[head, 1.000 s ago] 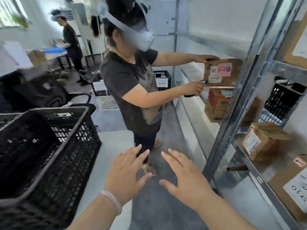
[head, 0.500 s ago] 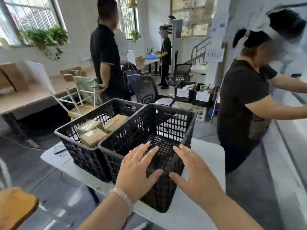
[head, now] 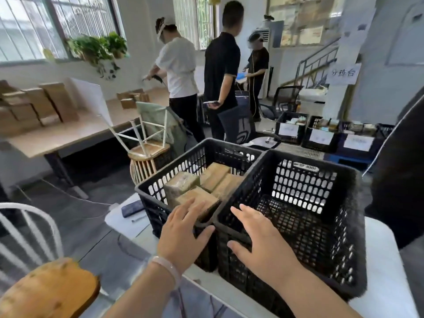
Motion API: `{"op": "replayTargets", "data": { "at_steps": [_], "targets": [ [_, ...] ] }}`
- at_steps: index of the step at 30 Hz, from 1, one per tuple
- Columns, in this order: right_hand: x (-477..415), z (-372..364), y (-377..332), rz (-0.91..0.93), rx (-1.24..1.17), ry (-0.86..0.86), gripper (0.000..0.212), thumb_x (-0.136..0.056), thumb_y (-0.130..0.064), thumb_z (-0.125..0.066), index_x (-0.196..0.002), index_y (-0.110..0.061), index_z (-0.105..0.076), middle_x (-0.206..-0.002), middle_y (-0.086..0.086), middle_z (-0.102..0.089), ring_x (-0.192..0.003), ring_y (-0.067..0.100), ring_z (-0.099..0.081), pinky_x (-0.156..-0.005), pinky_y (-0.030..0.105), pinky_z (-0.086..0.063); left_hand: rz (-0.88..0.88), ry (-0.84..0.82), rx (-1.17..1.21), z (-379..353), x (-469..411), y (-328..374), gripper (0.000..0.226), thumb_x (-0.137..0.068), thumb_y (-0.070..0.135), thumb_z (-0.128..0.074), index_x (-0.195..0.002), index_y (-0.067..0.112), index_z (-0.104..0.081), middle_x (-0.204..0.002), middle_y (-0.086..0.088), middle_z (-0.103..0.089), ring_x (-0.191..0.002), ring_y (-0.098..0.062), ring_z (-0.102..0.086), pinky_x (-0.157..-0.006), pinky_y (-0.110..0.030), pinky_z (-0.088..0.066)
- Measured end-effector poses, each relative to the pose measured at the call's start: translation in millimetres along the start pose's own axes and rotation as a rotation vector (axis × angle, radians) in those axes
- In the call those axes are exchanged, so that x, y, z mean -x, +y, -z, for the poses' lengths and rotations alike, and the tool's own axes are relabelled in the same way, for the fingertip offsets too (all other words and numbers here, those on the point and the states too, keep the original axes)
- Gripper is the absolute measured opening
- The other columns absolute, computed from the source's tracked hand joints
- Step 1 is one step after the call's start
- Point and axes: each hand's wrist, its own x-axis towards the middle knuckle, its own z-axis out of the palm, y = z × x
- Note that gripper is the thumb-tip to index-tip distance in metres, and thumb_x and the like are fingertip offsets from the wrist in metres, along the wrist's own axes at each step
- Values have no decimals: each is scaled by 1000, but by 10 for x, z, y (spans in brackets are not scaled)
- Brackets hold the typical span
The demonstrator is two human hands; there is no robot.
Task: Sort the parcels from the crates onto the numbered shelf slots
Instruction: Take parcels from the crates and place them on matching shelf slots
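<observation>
Left hand [head: 183, 235] and right hand [head: 259, 244], fingers spread, empty, extend over the crates [head: 251, 167].

We look into a bright room where daylight comes through tall barred windows [head: 29, 26] in white walls, with leafy plants [head: 96, 47] hanging at the sill. Along the left wall we see a long wooden table [head: 75, 134], a white-framed chair [head: 149, 149] lying tipped at its end, and a smooth grey floor [head: 68, 216]. At the far right we find a staircase [head: 316, 63] with a metal rail, and a black office chair [head: 286, 97] in front of it.
</observation>
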Motion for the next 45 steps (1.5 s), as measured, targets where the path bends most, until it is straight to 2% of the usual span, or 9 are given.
{"op": "replayTargets", "data": {
  "at_steps": [12, 23, 28, 32, 34, 36, 39, 42, 45],
  "targets": [
    [-1149, -424, 330, -42, 116, -173, 70, -90, -57, -49, -150, -33, -25, -154, -11, -28, -144, 10, -14, -120, 33, -10, 141, -180, 19, -389, -909, -730, 59, -91, 50, -60, -145, 43, -40, -154, 11, -32, -137, -18, -38, -117, -32, -24],
    [-1711, -779, 449, -136, 268, -410, 68, -86, -64, -42, -145, -31, -35, -143, -8, -46, -145, 19, -15, -116, 56, 3, 216, -364, -15, -504, -1390, -1069, 55, -89, 55, -58, -142, 43, -44, -149, 14, -37, -137, -15, -34, -115, -36, -32],
    [-1844, -847, 437, -165, 307, -411, 62, -84, -53, -48, -142, -33, -37, -135, -5, -53, -139, 18, -30, -115, 53, 14, 243, -514, 0, -482, -1620, -1137, 60, -87, 59, -59, -142, 42, -43, -143, 10, -38, -124, -15, -48, -105, -30, -41],
    [-1904, -847, 380, -190, 194, -315, 59, -85, -53, -54, -140, -38, -39, -130, -11, -57, -130, 10, -41, -119, 48, 5, 265, -443, 144, -380, -1766, -1147, 43, -87, 47, -63, -129, 42, -56, -127, 10, -45, -96, -1, -52, -71, -8, -42],
    [-1961, -774, 363, -231, 48, -218, 57, -86, -51, -56, -139, -41, -40, -127, -15, -57, -124, 8, -46, -120, 41, -13, 249, -360, 234, -269, -1892, -1112, 27, -89, 40, -64, -115, 46, -61, -113, 17, -50, -86, 3, -54, -59, -6, -41],
    [-2046, -668, 364, -263, -114, -94, 56, -87, -48, -59, -139, -42, -40, -127, -19, -55, -120, 3, -48, -109, 28, -33, 235, -261, 387, -126, -2061, -1048, 17, -89, 34, -66, -96, 50, -63, -96, 26, -58, -86, 7, -59, -64, -5, -44],
    [-2193, -485, 335, -348, -361, 130, 50, -90, -32, -65, -133, -46, -42, -123, -22, -55, -107, -12, -52, -87, 6, -41, 234, -177, 650, 80, -2308, -920, 26, -88, 26, -67, -90, 52, -66, -83, 34, -66, -85, 15, -59, -62, -2, -42],
    [-2310, -322, 326, -450, -578, 354, 31, -90, -24, -67, -112, -39, -49, -110, -15, -63, -94, -11, -58, -73, 6, -46, 122, -139, 777, 170, -2485, -835, 46, -86, 3, -65, -100, 47, -68, -90, 39, -62, -87, 12, -59, -67, -6, -46],
    [-2351, -211, 337, -455, -569, 466, 15, -92, -32, -64, -103, -38, -56, -101, -17, -66, -95, -8, -61, -72, 6, -46, 22, -106, 730, 188, -2594, -755, 55, -83, -2, -67, -107, 48, -65, -91, 40, -59, -89, 9, -57, -75, -13, -50]
  ]
}}
